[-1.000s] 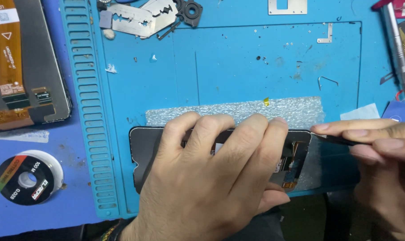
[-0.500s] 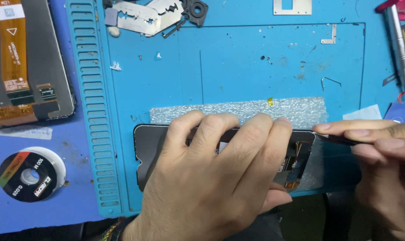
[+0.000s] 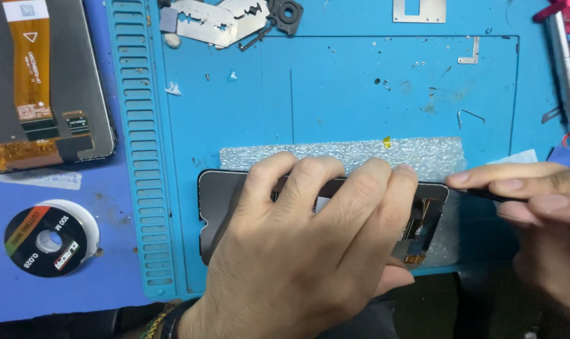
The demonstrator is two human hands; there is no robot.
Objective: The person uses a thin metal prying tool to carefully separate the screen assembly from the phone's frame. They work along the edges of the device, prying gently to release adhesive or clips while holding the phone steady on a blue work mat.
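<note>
While the left hand [image 3: 310,251] lies flat, fingers spread, pressing on the dark phone frame [image 3: 222,207] at 6 o'clock on the blue mat [image 3: 360,94], the right hand [image 3: 536,207] at 3 o'clock keeps a narrow pinch grip on a thin black tool [image 3: 479,193], tip at the frame's upper right corner. Bubble wrap strip [image 3: 360,152]: just behind frame. Screen panel [image 3: 40,88]: 10 o'clock. Wire spool [image 3: 49,238]: 8 o'clock. Metal plates [image 3: 216,22]: 12 o'clock.

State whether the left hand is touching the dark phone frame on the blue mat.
Touching: the head view shows the left hand pressed flat on the phone frame.
</note>
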